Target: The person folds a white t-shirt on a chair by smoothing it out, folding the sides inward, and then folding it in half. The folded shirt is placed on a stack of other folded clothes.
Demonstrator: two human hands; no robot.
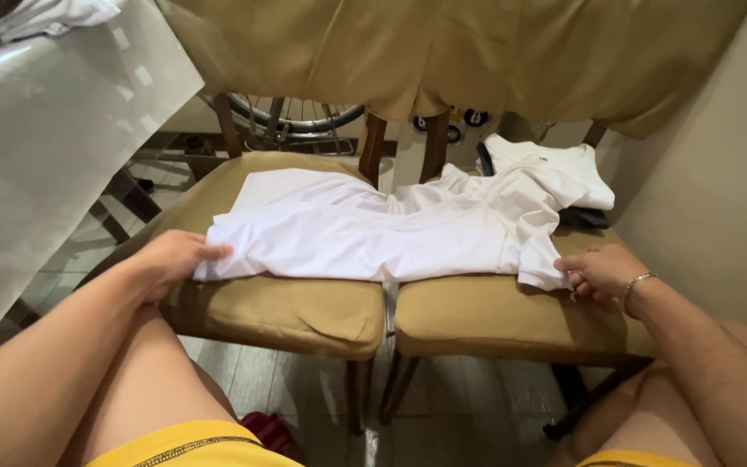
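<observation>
A white shirt (373,229) lies spread across two tan cushioned chairs (304,311) set side by side. My left hand (170,258) rests on the left chair seat, its fingers pinching the shirt's left edge. At the right chair, my right hand (598,272), wearing a thin bracelet, grips the shirt's right edge near a sleeve. The shirt is partly folded lengthwise, with wrinkles along the middle.
More folded white clothing (555,169) lies on a dark item at the back of the right chair (494,316). A shiny grey table (36,138) stands at the left. A tan cloth (443,52) drapes the chair backs; a wheel (296,117) shows behind. A beige wall (719,190) is at the right.
</observation>
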